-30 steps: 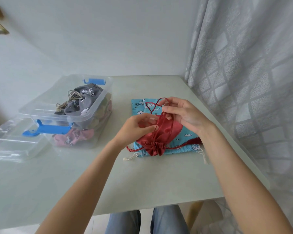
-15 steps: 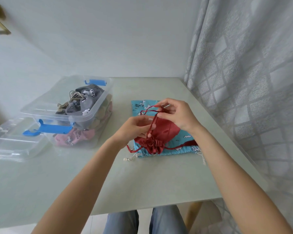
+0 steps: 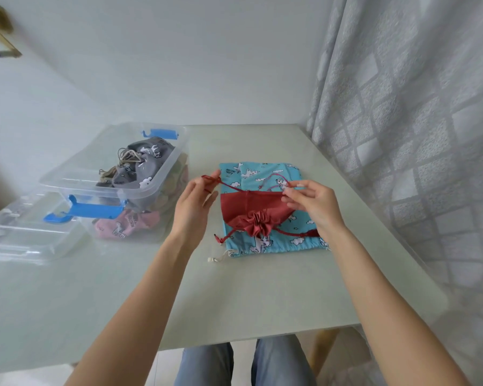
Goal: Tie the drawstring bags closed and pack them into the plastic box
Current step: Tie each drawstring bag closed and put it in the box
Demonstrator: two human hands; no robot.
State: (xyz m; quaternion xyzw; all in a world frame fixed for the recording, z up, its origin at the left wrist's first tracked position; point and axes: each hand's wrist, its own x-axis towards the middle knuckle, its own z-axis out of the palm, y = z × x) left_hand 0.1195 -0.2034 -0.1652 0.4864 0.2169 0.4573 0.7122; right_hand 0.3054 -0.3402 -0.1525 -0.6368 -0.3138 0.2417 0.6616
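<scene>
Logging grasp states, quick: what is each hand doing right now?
Left hand: pinches one end of the red drawstring.
Right hand: pinches the drawstring's other side, above the red bag.

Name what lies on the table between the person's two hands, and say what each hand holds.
In the head view, the red bag lies between them on the blue bag; the left hand and right hand each pinch its red cord.
</scene>
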